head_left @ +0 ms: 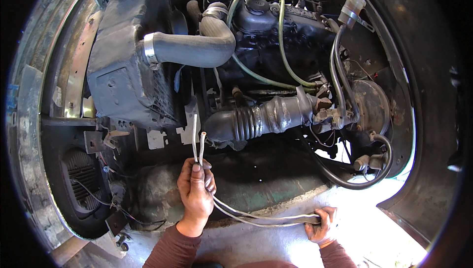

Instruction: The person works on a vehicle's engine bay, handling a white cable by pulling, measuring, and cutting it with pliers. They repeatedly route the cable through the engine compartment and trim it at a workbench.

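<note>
left hand (196, 191) grips two white wire ends (198, 140) upright | right hand (321, 224) closed on the same wires, lower right | wires span between hands below ribbed intake hose (246, 122) | engine (276, 31) behind

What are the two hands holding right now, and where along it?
Both hold a pair of white cables. The left hand pinches them just below their free ends, which stick up; the right hand grips them farther back.
</note>
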`<action>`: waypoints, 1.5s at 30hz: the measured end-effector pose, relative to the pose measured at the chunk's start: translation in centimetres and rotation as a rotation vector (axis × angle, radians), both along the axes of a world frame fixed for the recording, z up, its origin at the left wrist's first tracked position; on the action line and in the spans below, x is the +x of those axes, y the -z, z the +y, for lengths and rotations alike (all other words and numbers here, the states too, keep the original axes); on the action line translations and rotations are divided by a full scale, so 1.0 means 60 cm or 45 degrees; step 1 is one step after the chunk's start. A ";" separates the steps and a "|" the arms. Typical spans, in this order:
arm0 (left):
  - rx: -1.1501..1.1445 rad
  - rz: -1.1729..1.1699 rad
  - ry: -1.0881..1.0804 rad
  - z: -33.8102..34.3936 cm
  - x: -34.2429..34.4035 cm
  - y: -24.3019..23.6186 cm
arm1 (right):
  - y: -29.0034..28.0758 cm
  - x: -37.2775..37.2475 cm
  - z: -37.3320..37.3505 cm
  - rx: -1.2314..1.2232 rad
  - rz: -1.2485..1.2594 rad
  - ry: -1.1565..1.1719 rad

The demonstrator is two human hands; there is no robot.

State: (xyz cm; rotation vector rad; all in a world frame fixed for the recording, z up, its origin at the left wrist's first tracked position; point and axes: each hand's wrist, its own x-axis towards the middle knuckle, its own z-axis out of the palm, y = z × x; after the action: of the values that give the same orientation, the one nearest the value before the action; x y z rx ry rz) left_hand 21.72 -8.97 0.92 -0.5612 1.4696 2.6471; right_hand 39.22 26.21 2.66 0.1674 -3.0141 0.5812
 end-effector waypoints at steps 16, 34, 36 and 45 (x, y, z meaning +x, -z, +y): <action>-0.075 -0.007 -0.011 0.004 -0.006 0.000 | 0.006 0.000 0.007 0.029 0.024 -0.034; -0.198 0.014 -0.010 0.011 -0.011 -0.002 | 0.002 -0.002 0.015 0.021 0.026 -0.013; -0.204 -0.001 -0.005 0.012 -0.012 -0.003 | 0.002 -0.001 0.015 0.006 0.032 -0.010; -0.268 0.135 -0.058 0.020 -0.016 -0.006 | 0.007 -0.003 0.012 -0.060 0.059 -0.019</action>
State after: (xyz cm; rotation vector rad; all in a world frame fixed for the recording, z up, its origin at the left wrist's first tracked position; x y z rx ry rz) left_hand 20.74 -7.77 1.29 -0.4792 1.8009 2.6105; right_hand 39.04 26.93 2.24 0.1975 -2.9543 0.6403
